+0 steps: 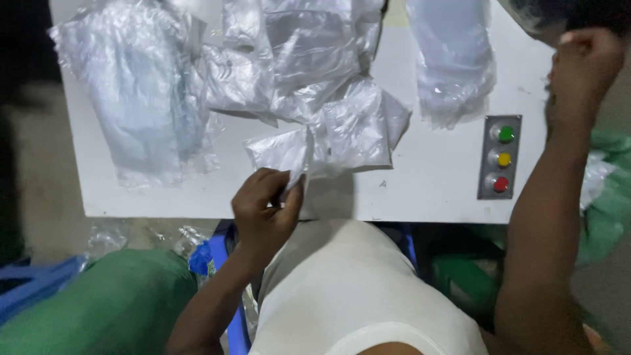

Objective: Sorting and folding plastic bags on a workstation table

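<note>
My left hand (265, 209) is at the front edge of the white table (434, 177), fingers pinched on the corner of a clear plastic bag (348, 135) that lies crumpled on the tabletop. My right hand (584, 66) is raised at the far right edge of the table, closed into a fist; whether it holds anything is hidden. More clear plastic bags lie in a heap (289, 52) behind the held one.
A large clear bag (141, 92) lies at the table's left and another (453, 59) at the back right. A grey panel with green, yellow and red buttons (501, 158) sits near the right. Green sacks (105, 302) and a blue stool (223, 256) are below.
</note>
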